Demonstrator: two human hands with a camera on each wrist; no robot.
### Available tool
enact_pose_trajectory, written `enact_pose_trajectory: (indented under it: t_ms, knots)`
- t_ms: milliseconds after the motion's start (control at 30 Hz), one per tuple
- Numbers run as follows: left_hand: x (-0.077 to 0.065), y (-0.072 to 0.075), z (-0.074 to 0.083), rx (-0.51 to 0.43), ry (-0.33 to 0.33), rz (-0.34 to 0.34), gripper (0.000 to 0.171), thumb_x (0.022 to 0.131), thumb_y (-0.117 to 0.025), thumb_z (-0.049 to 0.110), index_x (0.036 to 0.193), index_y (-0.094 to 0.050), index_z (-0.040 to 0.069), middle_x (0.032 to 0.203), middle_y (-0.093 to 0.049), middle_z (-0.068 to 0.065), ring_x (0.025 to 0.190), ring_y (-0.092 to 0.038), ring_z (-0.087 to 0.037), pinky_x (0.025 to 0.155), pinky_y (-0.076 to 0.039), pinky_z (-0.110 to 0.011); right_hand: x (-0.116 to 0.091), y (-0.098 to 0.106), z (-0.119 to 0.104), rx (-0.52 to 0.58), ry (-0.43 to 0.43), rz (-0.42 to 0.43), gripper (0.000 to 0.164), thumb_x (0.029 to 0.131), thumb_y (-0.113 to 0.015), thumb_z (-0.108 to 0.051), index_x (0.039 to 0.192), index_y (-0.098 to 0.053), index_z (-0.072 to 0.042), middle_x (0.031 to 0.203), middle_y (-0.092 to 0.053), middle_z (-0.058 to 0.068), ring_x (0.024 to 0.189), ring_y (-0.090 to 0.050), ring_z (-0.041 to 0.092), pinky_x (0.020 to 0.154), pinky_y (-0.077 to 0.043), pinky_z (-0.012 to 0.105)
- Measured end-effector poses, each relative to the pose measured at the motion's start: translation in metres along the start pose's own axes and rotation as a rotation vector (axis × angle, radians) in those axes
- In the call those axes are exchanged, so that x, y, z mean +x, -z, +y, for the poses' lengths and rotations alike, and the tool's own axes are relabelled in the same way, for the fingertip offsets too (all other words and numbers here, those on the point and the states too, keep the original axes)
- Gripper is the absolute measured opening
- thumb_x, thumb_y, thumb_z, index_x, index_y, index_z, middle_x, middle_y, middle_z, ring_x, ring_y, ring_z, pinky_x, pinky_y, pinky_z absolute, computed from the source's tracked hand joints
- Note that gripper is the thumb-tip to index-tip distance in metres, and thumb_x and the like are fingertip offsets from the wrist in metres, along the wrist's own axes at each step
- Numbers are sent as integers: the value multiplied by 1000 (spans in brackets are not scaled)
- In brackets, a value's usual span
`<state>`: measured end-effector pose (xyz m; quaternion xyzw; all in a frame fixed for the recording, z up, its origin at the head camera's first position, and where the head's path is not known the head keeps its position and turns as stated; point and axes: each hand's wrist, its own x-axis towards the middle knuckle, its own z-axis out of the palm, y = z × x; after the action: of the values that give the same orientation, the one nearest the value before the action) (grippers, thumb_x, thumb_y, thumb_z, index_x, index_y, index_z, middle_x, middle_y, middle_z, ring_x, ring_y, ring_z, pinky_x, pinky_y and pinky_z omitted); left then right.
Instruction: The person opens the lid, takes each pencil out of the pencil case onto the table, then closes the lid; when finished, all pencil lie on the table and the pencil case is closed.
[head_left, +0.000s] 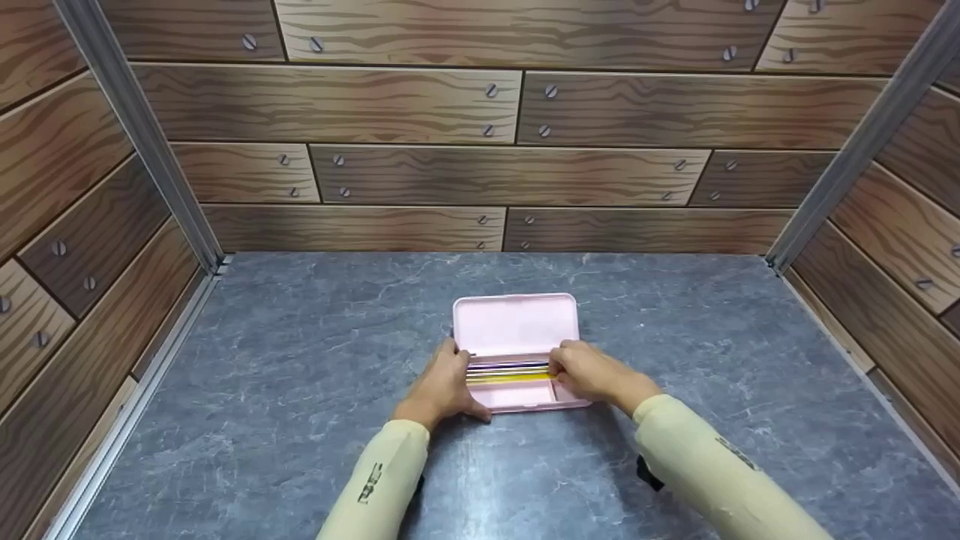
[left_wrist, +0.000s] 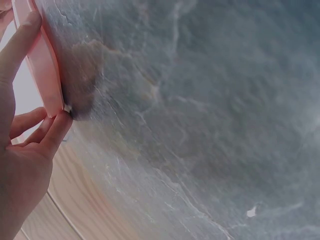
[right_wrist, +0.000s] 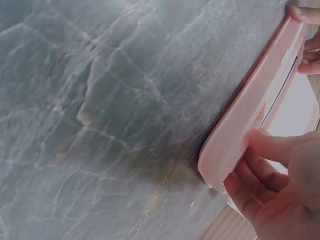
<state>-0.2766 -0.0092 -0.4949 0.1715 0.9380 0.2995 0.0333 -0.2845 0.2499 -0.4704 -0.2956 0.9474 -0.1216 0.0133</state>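
In the head view, a pale pink pencil case lies open on the grey, marbled tabletop, in from the back edge and roughly midway between the left and right edges. Its lid, plain inside with rounded corners, is folded back toward the tabletop's back edge; in the tray, a bundle of slim pencils, purple, whitish and yellow, runs lengthwise behind a front compartment, and a short divider marks off the right end. The left hand grips the case's left end, its thumb at the front corner; the right hand is bent in nearly to a fist over the right end, pinching the pencils' ends. In the left wrist view, the case shows as a smooth, glossy pink wall, the left thumb laid along it and the fingertips at its end. In the right wrist view, the long front wall ends in a rounded corner, and a dark pencil line inside reaches the right thumb.
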Motion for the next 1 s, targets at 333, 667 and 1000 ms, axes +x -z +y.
enact_pose_trajectory:
  t_ms: [333,667,1000]
  knots:
    - [2,-1,1,20,12,-3,90,50,-102,30,122,-63,-5,129,-52,-19,120,-54,-33,110,-46,-46,0,2,2,42,-9,-32,10,83,-65,4,88,-71,-2,83,-60,7,77,-57,20,74,-53,41]
    - [2,0,1,6,4,4,94,49,-102,29,126,-61,-6,132,-52,-21,121,-53,-34,111,-45,-46,0,1,4,45,31,10,8,81,-66,6,83,-68,-2,79,-57,6,73,-53,17,68,-50,37]
    - [2,1,4,40,13,-13,90,50,-102,29,122,-62,-6,132,-50,-20,122,-53,-33,112,-44,-44,-4,4,3,29,4,24,8,84,-65,4,86,-68,-4,83,-59,6,79,-56,21,75,-51,40]
